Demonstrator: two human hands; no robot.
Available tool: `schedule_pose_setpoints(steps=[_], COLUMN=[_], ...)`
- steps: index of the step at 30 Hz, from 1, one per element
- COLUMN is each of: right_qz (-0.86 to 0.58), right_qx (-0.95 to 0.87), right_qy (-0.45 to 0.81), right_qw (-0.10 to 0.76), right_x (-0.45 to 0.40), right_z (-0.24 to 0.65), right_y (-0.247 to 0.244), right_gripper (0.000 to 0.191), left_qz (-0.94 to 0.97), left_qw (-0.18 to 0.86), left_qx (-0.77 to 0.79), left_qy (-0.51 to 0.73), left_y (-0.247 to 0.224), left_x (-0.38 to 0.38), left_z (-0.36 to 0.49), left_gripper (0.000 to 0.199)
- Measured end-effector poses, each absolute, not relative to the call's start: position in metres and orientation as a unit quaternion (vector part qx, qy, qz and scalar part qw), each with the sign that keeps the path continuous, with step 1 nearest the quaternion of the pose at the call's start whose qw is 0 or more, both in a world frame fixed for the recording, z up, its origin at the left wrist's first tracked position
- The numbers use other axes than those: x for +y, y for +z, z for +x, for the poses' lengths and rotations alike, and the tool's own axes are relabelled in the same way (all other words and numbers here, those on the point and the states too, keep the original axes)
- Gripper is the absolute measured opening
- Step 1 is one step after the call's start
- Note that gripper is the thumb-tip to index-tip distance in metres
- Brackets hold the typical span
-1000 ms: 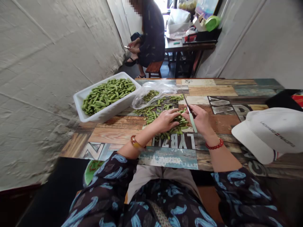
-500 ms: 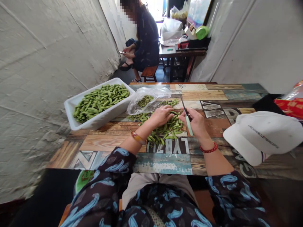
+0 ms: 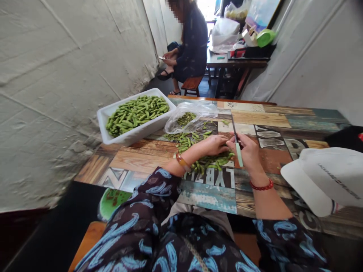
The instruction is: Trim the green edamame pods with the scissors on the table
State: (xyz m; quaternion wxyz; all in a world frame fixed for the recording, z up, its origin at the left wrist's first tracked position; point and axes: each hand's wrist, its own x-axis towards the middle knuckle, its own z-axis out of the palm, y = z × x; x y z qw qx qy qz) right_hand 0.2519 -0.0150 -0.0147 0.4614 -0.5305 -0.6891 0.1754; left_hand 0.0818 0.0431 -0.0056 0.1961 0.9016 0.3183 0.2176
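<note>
My right hand (image 3: pixel 248 151) is closed around a knife (image 3: pixel 238 154) with a pale green handle; its thin dark blade points away from me. Beside it, my left hand (image 3: pixel 215 145) has its fingers bent over a loose heap of green soybean pods (image 3: pixel 218 162). The fingertips of both hands meet just left of the knife handle, and whatever is pinched there is hidden. A white plastic tub (image 3: pixel 136 133) full of pods stands at the table's far left. Next to it lies a clear plastic bag (image 3: pixel 173 126) with small green trimmings inside.
A white cap (image 3: pixel 317 181) lies on the wood-patterned table (image 3: pixel 136 160) at right. Beyond the table, a person (image 3: pixel 193 41) sits on a wooden stool (image 3: pixel 191 83). Behind stands another table (image 3: pixel 241 64) with bags and boxes. A green round stool (image 3: pixel 112 202) is below left.
My view has turned a little left, so the scene sits further right. My left hand has moved across the pods to meet my right fingers. The knife stays in my right hand.
</note>
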Motion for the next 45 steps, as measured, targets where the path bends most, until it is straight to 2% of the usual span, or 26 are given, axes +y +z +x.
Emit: schedule_pose_setpoints(steps=[3,7,9,12,17,20,23,26,30,39,42,45], right_qz=[-0.529,-0.528,-0.528,-0.533,-0.533,-0.530,-0.527,-0.526,-0.529,-0.525,-0.528,-0.543], right_qx=[-0.693,-0.695,-0.693,-0.695,-0.699,-0.695,-0.695,-0.693,-0.690,-0.693,-0.690,-0.677], right_qy=[0.169,0.159,0.156,0.144,0.138,0.141,0.144,0.146,0.147,0.151,0.141,0.139], right_qw=[0.459,0.462,0.466,0.461,0.457,0.464,0.468,0.470,0.472,0.471,0.475,0.478], right_x=[-0.015,-0.014,-0.014,-0.014,-0.014,-0.013,-0.013,-0.013,-0.014,-0.015,-0.013,-0.010], right_z=[0.253,0.252,0.251,0.250,0.252,0.252,0.251,0.249,0.251,0.248,0.250,0.255], right_y=[-0.019,-0.022,-0.021,-0.020,-0.022,-0.021,-0.018,-0.015,-0.013,-0.012,-0.012,-0.012], right_gripper=[0.041,0.042,0.041,0.038,0.040,0.042,0.040,0.041,0.040,0.041,0.039,0.037], left_qz=[0.904,0.834,0.809,0.814,0.867,0.844,0.823,0.854,0.868,0.786,0.794,0.842], left_qw=[0.205,0.135,0.104,0.130,0.195,0.186,0.164,0.171,0.171,0.093,0.101,0.145], left_qx=[0.312,0.473,0.529,0.532,0.401,0.435,0.498,0.454,0.420,0.565,0.543,0.468], left_qy=[0.210,0.251,0.234,0.195,0.224,0.254,0.220,0.187,0.200,0.233,0.254,0.223], left_y=[-0.004,-0.012,-0.016,-0.021,-0.026,-0.027,-0.027,-0.025,-0.021,-0.030,-0.026,-0.021], left_x=[0.018,0.004,-0.001,-0.014,-0.022,-0.009,0.004,0.008,0.006,0.021,0.020,0.008], left_z=[0.046,-0.015,-0.034,-0.036,-0.007,-0.010,-0.016,-0.008,0.001,-0.078,-0.065,-0.037], left_gripper=[0.030,0.035,0.040,0.047,0.040,0.037,0.039,0.040,0.035,0.031,0.033,0.039])
